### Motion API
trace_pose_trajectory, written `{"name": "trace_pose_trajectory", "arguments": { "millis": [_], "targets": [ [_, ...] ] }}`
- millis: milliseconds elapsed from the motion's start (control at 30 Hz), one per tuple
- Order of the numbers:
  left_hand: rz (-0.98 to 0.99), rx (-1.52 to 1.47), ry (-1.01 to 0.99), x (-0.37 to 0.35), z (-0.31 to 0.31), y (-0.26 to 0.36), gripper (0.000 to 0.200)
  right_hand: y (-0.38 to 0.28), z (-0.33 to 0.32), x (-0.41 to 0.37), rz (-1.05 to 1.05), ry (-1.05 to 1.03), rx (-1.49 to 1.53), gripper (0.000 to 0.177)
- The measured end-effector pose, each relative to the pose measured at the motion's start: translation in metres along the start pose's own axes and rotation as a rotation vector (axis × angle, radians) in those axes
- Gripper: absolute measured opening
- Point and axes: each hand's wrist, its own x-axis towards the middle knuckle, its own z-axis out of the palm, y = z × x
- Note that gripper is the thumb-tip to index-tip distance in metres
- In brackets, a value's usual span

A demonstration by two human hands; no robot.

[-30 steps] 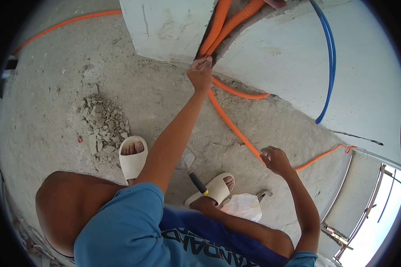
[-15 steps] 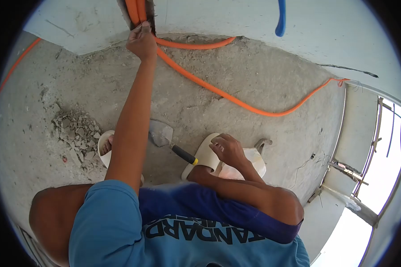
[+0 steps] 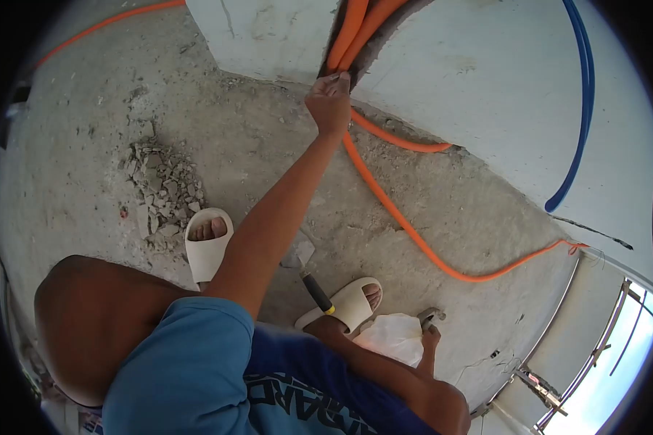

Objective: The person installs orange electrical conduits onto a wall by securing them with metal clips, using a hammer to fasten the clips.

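Note:
At the foot of the wall, my left hand [image 3: 329,104] is closed with its fingertips against two orange corrugated conduits [image 3: 355,36], which come down through a slot cut in the wall. My right hand [image 3: 430,339] is low on the right beside a white plastic bag [image 3: 390,338]. It is closed just below the grey metal head of a hammer [image 3: 432,317]; the bag and my forearm hide part of the grip. A trowel [image 3: 314,290] with a black and yellow handle lies between my feet, its blade partly behind my left arm.
Broken rubble [image 3: 163,190] is heaped left of my sandalled feet. A long orange conduit [image 3: 421,243] curves across the concrete floor [image 3: 261,148], and a shorter one [image 3: 406,145] runs along the wall base. Blue tubing [image 3: 586,109] hangs on the wall [image 3: 479,65] at right.
The view has swung left, so the wall slot appears further right. My right hand has gone from above my sandal to the hammer beside the bag. My left hand stays at the conduits.

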Motion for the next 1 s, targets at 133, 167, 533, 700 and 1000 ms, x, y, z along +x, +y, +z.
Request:
{"name": "trace_pose_trajectory", "arguments": {
  "millis": [133, 167, 533, 700, 1000],
  "targets": [
    [-0.057, -0.073, 0.050, -0.002, 0.006, -0.003, 0.013, -0.038, -0.001, -0.011, -0.069, 0.053, -0.456, 0.031],
    [-0.068, -0.052, 0.040, -0.003, 0.006, -0.003, 0.014, -0.035, -0.004, -0.007, -0.072, 0.040, -0.455, 0.033],
    [-0.092, -0.094, 0.116, -0.009, 0.014, 0.003, 0.015, -0.248, -0.124, -0.033, -0.708, 0.319, -0.323, 0.044],
    [-0.088, -0.155, 0.144, -0.011, 0.016, 0.002, 0.016, -0.445, -0.138, -0.136, -1.089, -0.001, -0.622, 0.049],
    [-0.213, -0.196, 0.203, -0.013, 0.019, 0.002, 0.018, -0.648, -0.031, -0.205, -1.649, -0.225, -1.314, 0.074]
  ]
}}
